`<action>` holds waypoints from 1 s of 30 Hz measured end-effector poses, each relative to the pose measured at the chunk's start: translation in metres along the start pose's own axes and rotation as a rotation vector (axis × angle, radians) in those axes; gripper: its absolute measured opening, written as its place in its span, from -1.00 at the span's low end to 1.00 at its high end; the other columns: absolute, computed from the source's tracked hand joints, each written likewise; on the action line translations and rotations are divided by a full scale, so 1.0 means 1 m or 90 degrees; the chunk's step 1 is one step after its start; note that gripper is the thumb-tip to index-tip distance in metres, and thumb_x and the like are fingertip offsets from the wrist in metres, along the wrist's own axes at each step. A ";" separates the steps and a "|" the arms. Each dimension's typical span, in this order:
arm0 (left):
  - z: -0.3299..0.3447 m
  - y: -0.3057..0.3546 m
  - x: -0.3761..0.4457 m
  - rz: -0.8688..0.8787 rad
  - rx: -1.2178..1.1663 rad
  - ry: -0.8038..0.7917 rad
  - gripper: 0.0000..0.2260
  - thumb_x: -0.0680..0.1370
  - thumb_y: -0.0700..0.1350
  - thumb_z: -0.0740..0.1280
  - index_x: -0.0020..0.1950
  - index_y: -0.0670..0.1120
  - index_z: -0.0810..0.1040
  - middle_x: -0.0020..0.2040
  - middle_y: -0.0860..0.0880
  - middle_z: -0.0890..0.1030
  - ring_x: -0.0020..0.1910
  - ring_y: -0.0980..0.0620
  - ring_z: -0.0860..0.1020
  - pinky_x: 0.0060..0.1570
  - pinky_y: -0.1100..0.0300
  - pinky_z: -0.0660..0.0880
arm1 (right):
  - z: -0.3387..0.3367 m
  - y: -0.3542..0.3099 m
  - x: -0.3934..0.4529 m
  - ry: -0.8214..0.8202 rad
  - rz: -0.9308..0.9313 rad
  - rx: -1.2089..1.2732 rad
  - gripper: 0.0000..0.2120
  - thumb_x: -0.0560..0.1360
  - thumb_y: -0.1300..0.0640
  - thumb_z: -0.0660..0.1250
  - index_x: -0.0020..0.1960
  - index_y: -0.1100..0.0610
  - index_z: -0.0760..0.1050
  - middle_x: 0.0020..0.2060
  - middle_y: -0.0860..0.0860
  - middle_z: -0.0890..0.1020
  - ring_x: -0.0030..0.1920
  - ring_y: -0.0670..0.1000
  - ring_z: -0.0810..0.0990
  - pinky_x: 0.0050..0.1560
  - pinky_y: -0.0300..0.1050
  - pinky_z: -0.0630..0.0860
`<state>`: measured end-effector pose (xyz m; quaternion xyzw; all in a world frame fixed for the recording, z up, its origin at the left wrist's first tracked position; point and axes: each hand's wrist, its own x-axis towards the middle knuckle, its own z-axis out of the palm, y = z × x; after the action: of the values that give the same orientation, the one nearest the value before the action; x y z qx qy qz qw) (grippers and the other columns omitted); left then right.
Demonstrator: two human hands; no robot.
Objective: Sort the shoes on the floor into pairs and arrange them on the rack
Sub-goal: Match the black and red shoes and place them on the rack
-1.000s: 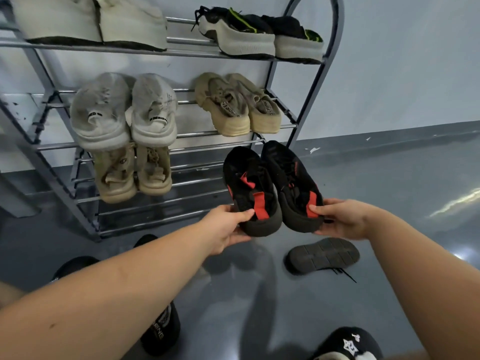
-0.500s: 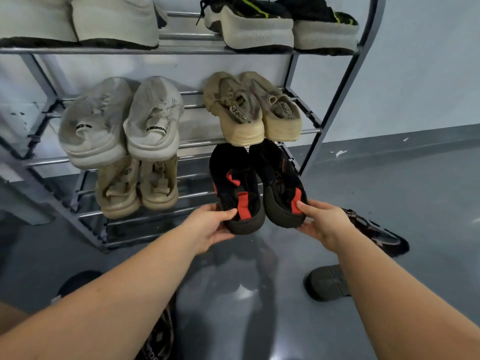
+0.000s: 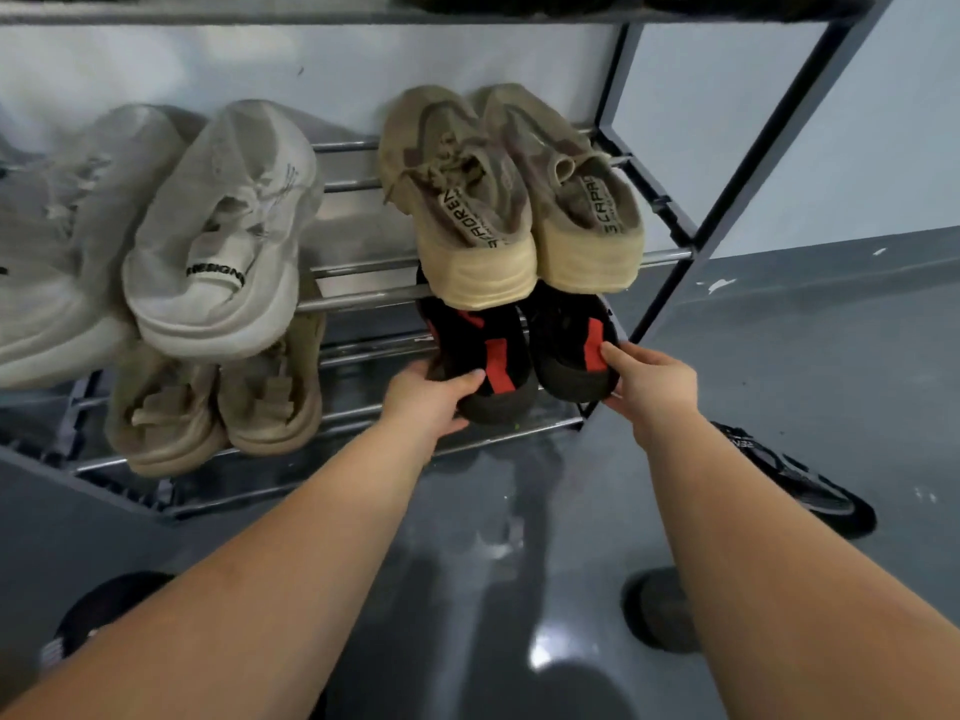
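Note:
Two black shoes with red straps lie side by side at the right end of the metal rack's (image 3: pixel 670 304) bottom shelf, toes tucked under the shelf above. My left hand (image 3: pixel 426 402) grips the heel of the left black shoe (image 3: pixel 483 350). The heel of the right black shoe (image 3: pixel 566 340) is held by my right hand (image 3: pixel 649 381). On the floor at the right lie a black patterned shoe (image 3: pixel 800 475) and a dark upturned shoe (image 3: pixel 660 610), partly hidden by my right arm.
The middle shelf holds a beige pair (image 3: pixel 509 200) and a white pair (image 3: pixel 156 241). A tan pair (image 3: pixel 218 407) sits on the bottom shelf at the left. Another dark shoe (image 3: pixel 98 621) lies on the grey floor at the lower left. A pale wall stands behind the rack.
Both hands have carried the black and red pair forward and down onto the bottom shelf, under the beige pair. The view has moved closer to the rack.

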<state>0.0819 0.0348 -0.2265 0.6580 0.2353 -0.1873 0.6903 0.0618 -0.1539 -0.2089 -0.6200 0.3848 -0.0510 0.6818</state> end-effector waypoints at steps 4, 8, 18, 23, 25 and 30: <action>0.008 -0.010 0.003 0.130 0.264 0.116 -0.58 0.44 0.02 0.44 0.27 -0.02 0.54 0.13 -0.03 0.64 0.10 -0.07 0.59 0.00 0.16 0.48 | -0.004 0.011 0.014 -0.007 0.029 -0.022 -0.66 0.49 0.20 0.40 0.24 0.27 0.53 0.04 0.20 0.64 0.02 0.16 0.64 0.09 0.09 0.59; 0.010 -0.015 0.001 0.177 0.287 0.121 -0.63 0.48 0.04 0.39 0.26 -0.01 0.55 0.17 -0.01 0.63 0.14 -0.03 0.58 -0.01 0.23 0.41 | -0.005 0.010 0.018 -0.030 0.034 -0.026 -0.68 0.51 0.18 0.37 0.23 0.26 0.53 0.00 0.19 0.63 -0.05 0.10 0.62 0.04 0.00 0.59; -0.004 -0.011 -0.017 0.112 0.531 0.050 -0.33 0.54 0.25 0.15 0.55 -0.01 0.04 0.55 -0.15 0.06 0.51 -0.19 0.13 0.46 -0.03 0.17 | 0.009 0.006 -0.021 -0.111 -0.082 -0.349 -0.11 0.36 -0.24 0.37 0.54 0.06 0.09 0.43 0.01 0.35 0.37 0.08 0.40 0.38 0.01 0.35; -0.033 -0.012 -0.064 0.301 0.812 0.018 -0.31 0.57 0.24 0.09 0.56 -0.03 -0.09 0.58 -0.11 -0.05 0.53 -0.16 0.06 0.47 0.02 0.08 | 0.011 0.020 -0.069 -0.146 -0.229 -0.721 -0.03 0.44 -0.21 0.33 0.56 0.02 -0.24 0.56 0.11 -0.08 0.54 0.17 0.02 0.50 0.10 0.12; -0.053 -0.014 -0.082 0.341 0.885 0.007 -0.31 0.57 0.23 0.08 0.56 -0.03 -0.12 0.58 -0.09 -0.09 0.54 -0.14 0.00 0.48 0.02 0.04 | 0.013 0.026 -0.092 -0.170 -0.258 -0.789 -0.03 0.45 -0.21 0.33 0.56 0.02 -0.26 0.56 0.12 -0.10 0.54 0.19 0.00 0.50 0.11 0.11; -0.103 -0.008 -0.123 0.413 1.013 -0.016 -0.32 0.58 0.23 0.06 0.56 -0.04 -0.14 0.58 -0.10 -0.12 0.55 -0.12 -0.07 0.52 0.02 -0.05 | 0.014 0.027 -0.149 -0.202 -0.337 -0.950 -0.07 0.48 -0.23 0.27 0.56 0.00 -0.27 0.56 0.10 -0.11 0.55 0.15 -0.07 0.51 0.10 0.06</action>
<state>-0.0313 0.1309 -0.1652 0.9789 -0.1738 -0.0972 0.0456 -0.0454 -0.0551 -0.1654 -0.9822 0.0564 0.1481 0.1003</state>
